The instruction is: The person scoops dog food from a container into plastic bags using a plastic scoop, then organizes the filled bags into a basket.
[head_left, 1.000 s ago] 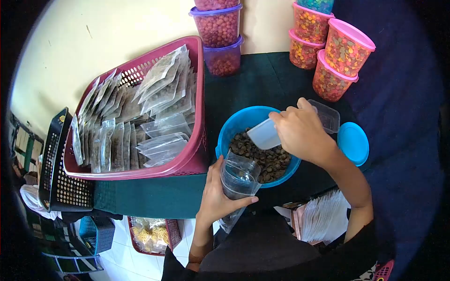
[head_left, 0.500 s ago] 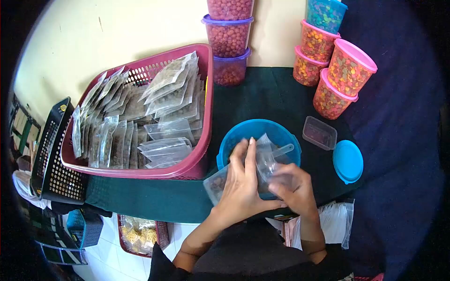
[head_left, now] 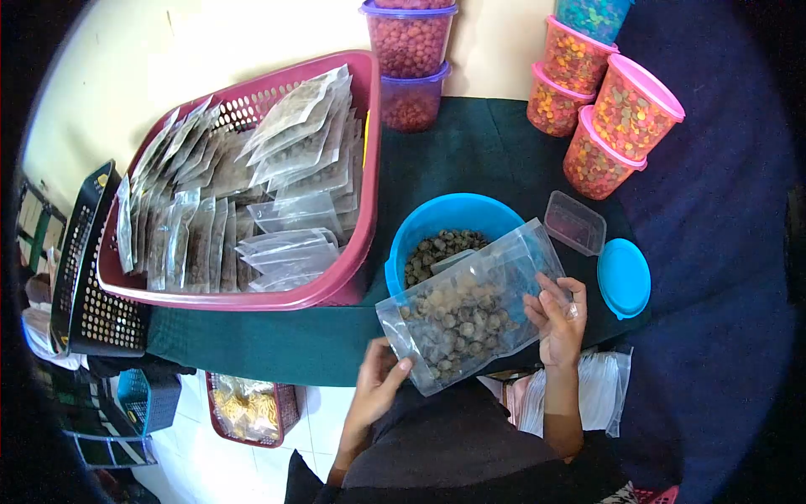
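A clear plastic bag (head_left: 470, 323), partly filled with small round brownish-green pieces, is held tilted between my hands. My left hand (head_left: 375, 388) is closed on its lower left edge, thumb on top. At the other end, my right hand (head_left: 558, 319) has its fingers curled around the right edge. Behind and partly under the bag stands a round blue tub (head_left: 457, 202), which holds more of the same pieces. The pale handle of a scoop (head_left: 451, 262) shows among them; the bag hides the rest of it.
Left of the tub stands a maroon basket (head_left: 363, 227) packed with filled bags. A clear plastic box (head_left: 576, 222) and a blue lid (head_left: 624, 279) lie to the right. Stacked tubs with pink lids (head_left: 642, 84) stand behind. Flat plastic bags (head_left: 579, 393) lie below the table's front edge.
My hands have moved apart, and the bag is now stretched out between them. The clear scoop has left my right hand and now lies in the tub. The view has shifted slightly.
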Available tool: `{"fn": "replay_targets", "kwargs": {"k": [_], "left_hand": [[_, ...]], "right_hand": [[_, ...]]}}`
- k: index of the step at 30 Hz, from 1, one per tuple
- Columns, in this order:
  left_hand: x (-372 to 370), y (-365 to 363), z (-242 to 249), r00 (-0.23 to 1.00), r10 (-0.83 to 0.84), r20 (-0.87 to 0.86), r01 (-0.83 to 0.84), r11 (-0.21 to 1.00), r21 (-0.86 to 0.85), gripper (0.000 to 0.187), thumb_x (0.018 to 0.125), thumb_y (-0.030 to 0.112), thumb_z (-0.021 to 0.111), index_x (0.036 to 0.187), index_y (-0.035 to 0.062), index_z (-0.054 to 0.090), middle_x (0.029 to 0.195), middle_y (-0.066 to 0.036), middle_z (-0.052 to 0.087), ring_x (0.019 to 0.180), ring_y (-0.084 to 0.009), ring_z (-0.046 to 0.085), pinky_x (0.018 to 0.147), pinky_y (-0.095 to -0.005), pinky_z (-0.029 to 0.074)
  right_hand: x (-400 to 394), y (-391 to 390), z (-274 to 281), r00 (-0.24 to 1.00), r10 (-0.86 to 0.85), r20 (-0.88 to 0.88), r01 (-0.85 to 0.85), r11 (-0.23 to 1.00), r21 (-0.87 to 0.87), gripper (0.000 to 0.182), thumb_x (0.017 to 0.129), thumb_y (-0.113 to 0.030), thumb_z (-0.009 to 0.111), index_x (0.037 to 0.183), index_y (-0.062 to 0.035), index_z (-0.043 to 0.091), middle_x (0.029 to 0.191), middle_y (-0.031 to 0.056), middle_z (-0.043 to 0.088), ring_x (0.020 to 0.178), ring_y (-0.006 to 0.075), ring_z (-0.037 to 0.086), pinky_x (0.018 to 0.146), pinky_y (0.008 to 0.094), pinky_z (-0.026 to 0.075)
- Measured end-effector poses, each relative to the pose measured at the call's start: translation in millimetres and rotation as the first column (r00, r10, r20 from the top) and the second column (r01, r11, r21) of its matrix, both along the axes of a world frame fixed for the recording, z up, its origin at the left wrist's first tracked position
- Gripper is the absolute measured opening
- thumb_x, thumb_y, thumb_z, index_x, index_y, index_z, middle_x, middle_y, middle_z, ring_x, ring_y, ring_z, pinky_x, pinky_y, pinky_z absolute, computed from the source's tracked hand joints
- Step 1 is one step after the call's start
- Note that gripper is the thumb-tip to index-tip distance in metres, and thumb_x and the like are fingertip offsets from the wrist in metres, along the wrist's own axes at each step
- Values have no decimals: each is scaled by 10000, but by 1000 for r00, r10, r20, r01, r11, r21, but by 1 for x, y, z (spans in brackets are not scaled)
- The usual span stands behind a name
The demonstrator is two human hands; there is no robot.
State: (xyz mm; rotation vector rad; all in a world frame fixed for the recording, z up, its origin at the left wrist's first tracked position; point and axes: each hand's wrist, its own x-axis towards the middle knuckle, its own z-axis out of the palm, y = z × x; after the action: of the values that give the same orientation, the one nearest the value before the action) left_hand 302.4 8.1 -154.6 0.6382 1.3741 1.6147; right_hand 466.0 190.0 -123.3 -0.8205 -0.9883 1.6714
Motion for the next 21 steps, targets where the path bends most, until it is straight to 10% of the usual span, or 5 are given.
{"fn": "replay_targets", "kwargs": {"k": [6, 10, 18, 21], "left_hand": [[6, 8, 11, 991, 130, -13, -128, 988, 89, 284, 827, 109, 516, 1073, -19, 453, 952, -39, 536, 864, -84, 472, 759, -231, 375], [-16, -4, 23, 994, 92, -63, -87, 994, 73, 231, 802, 101, 552, 1004, 3, 502, 729, 47, 507, 563, -11, 400, 485, -161, 308], [-17, 2, 51, 992, -28, -126, 44, 990, 132, 322, 790, 87, 557, 1068, -48, 466, 934, -52, 547, 839, -78, 482, 711, -216, 391], [-14, -1, 71, 978, -198, 67, 147, 880, 451, 807, 721, 398, 589, 1264, -69, 216, 1232, -197, 359, 1115, -274, 395, 915, -353, 313]], "right_hand": [[1, -2, -3, 999, -19, 49, 18, 1000, 22, 240, 780, -47, 550, 964, -63, 395, 995, 198, 544, 704, 218, 606, 600, 303, 524], [18, 4, 4, 974, 205, 93, -204, 979, -13, 248, 789, -136, 563, 943, -35, 396, 795, 163, 593, 599, 200, 603, 520, 300, 516], [8, 2, 22, 850, 269, 452, -339, 937, 80, 193, 830, -175, 511, 941, -19, 488, 561, 60, 540, 378, 65, 439, 332, 186, 317], [3, -2, 10, 961, 163, 222, -177, 983, 46, 160, 841, -172, 494, 943, -47, 495, 531, -4, 486, 384, 40, 408, 334, 177, 297]]}}
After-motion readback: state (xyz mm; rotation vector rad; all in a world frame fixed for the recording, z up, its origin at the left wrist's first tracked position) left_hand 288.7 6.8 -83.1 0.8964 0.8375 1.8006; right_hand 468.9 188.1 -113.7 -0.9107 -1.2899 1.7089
